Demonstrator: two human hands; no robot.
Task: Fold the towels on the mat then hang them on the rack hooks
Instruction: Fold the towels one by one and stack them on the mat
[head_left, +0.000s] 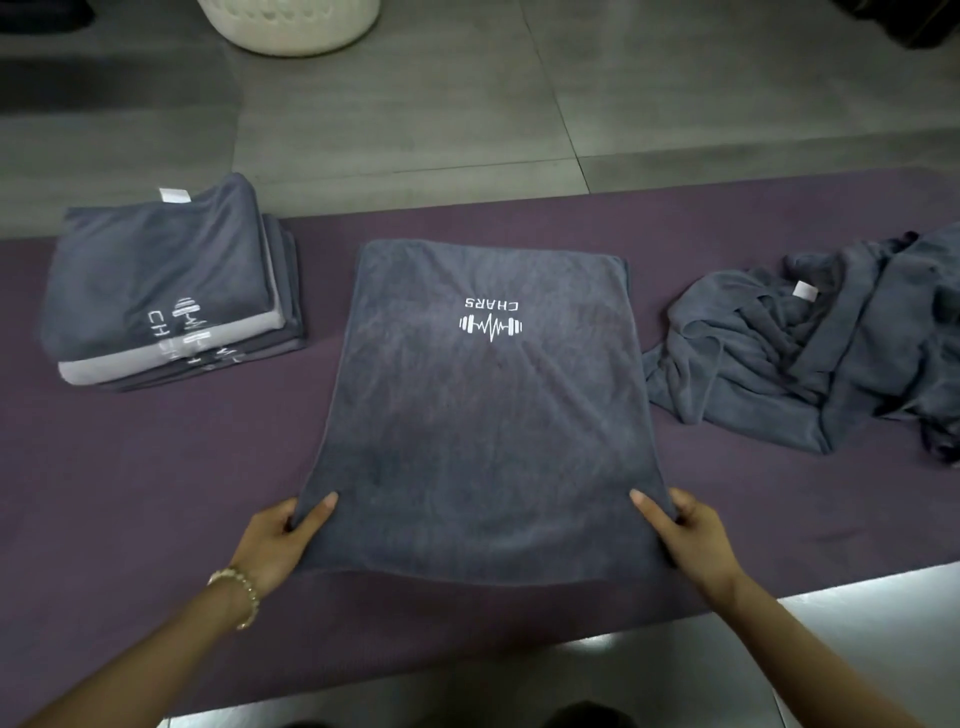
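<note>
A dark grey towel (483, 415) with a white CHARS dumbbell logo lies spread flat on the purple mat (156, 467), in the middle of the view. My left hand (283, 540) pinches its near left corner, thumb on top. My right hand (685, 535) pinches the near right corner the same way. The near edge is lifted slightly off the mat. A stack of folded grey towels (161, 286) sits at the mat's left end. A crumpled heap of unfolded grey towels (810, 343) lies at the right.
A white laundry basket (291, 23) stands on the grey tiled floor beyond the mat. A pale floor strip (857, 634) runs along the mat's near edge. No rack or hooks are in view.
</note>
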